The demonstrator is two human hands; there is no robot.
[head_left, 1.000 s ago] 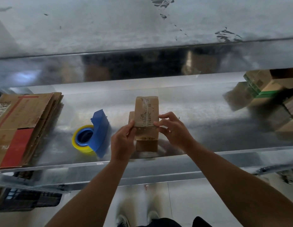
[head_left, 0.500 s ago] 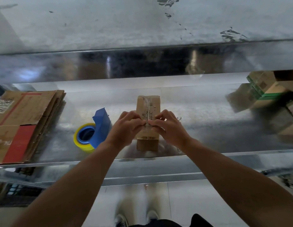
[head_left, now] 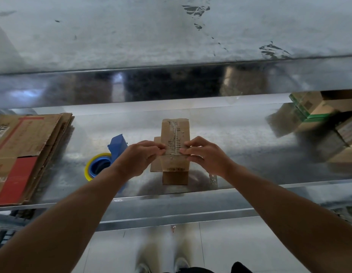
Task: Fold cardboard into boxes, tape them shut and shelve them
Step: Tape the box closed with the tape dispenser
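Observation:
A small brown cardboard box (head_left: 175, 131) stands on the shiny metal shelf (head_left: 240, 146), its top flaps meeting along a torn centre seam. My left hand (head_left: 140, 156) and my right hand (head_left: 203, 154) curl onto the box from either side, with the fingertips pinching the top flaps close to the seam. A loose side flap (head_left: 156, 164) sticks out at the box's lower left. A blue tape dispenser with a yellow roll (head_left: 104, 162) lies on the shelf just left of my left hand.
A stack of flattened cardboard sheets (head_left: 27, 150) with red printing lies at the shelf's left end. Folded boxes (head_left: 324, 117), some with green edges, are piled at the right end. A higher metal shelf (head_left: 171, 46) overhangs at the back. The floor and my shoes show below.
Both hands came in from the box's sides to the top seam and now pinch the flaps there. The box has stayed in place.

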